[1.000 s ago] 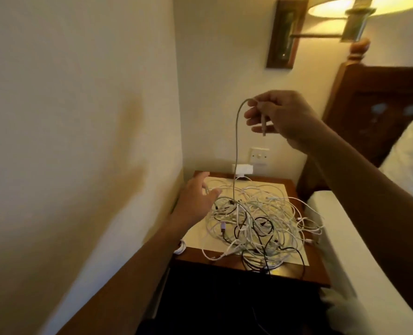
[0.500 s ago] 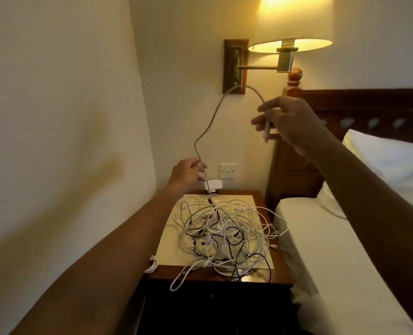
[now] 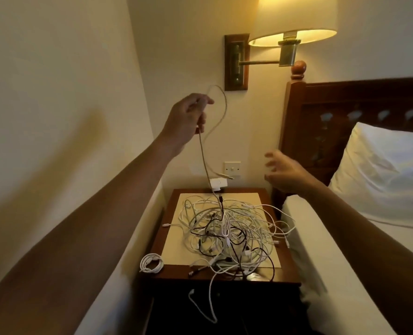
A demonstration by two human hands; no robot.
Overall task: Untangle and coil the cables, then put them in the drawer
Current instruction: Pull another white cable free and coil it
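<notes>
The tangle of cables (image 3: 227, 235), white ones with a few black threaded through, lies heaped on a pale mat (image 3: 176, 247) that covers most of the dark wooden tabletop (image 3: 171, 274). One beige braided cable (image 3: 204, 160) rises straight up out of the tangle's far side to the left hand (image 3: 188, 117), which is raised high above the tangle and a little to its left. That hand's fingers (image 3: 201, 102) are curled and clamped on the cable. Above the hand the cable arcs into a loop and falls back down, and its free plug end hangs above the tangle's far edge. The right hand (image 3: 285, 172) hovers above and to the right of the tangle, its fingers apart and relaxed, holding nothing. Left of the tangle, near the tabletop's front corner, lies a coiled white cable (image 3: 151, 263). One white strand (image 3: 210, 298) trails from the tangle's near side over the front edge. Beyond the tangle are a white adapter (image 3: 218, 183) and a wall switch (image 3: 232, 168), with a lit wall lamp (image 3: 292, 37) high above. To the tangle's right are the bed (image 3: 345, 274), its pillow (image 3: 382, 170) and a dark headboard (image 3: 333, 105).
</notes>
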